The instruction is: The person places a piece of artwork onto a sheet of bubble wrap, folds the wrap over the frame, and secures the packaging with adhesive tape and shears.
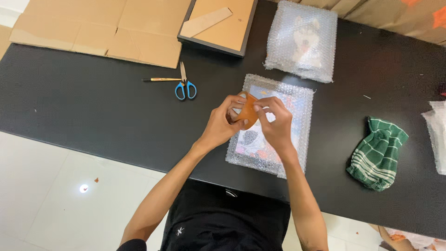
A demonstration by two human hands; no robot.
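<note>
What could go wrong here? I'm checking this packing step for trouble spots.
The left hand holds the brown tape roll while the right hand picks at it, both above the bubble-wrapped picture; a loose strip might stick to the wrap crookedly. The wrapped picture lies near the table edge and could slide off. The blue-handled scissors lie open nearby.

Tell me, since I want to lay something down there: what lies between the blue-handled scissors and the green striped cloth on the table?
In the head view, the bubble-wrapped picture lies between the scissors and the green striped cloth, with both hands holding a tape roll above it.
</note>
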